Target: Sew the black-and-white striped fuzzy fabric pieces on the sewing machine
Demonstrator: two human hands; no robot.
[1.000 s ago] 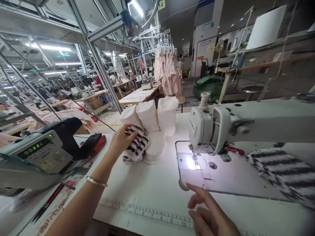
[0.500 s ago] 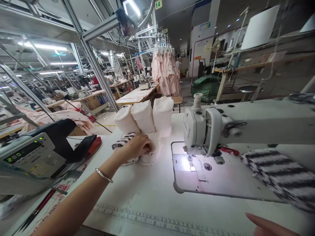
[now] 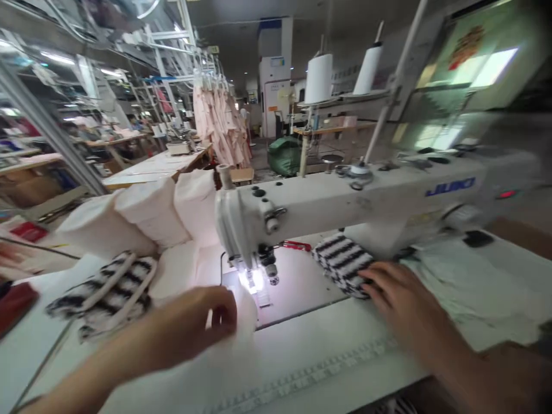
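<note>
My left hand (image 3: 209, 316) is closed in a pinch on a thin white fabric piece (image 3: 245, 316), blurred by motion, just in front of the lit needle area of the sewing machine (image 3: 245, 230). My right hand (image 3: 403, 302) has its bent fingers on the near right edge of a black-and-white striped fleece stack (image 3: 342, 259), right of the needle plate. Left of my left hand lies another striped fleece pile (image 3: 116, 287) with pale strips across it. Beside that pile is a low white fabric stack (image 3: 175, 273).
Several white fabric rolls (image 3: 150, 213) stand at the table's back left. Red-handled snips (image 3: 295, 245) lie behind the needle plate. A printed ruler (image 3: 310, 374) runs along the front edge. Pale cloth (image 3: 478, 282) lies at the right. Thread cones (image 3: 319, 79) stand beyond the machine.
My left hand has left the white stack and come right toward the needle with a white piece. My right hand has reached up to the striped stack. The view has swung right.
</note>
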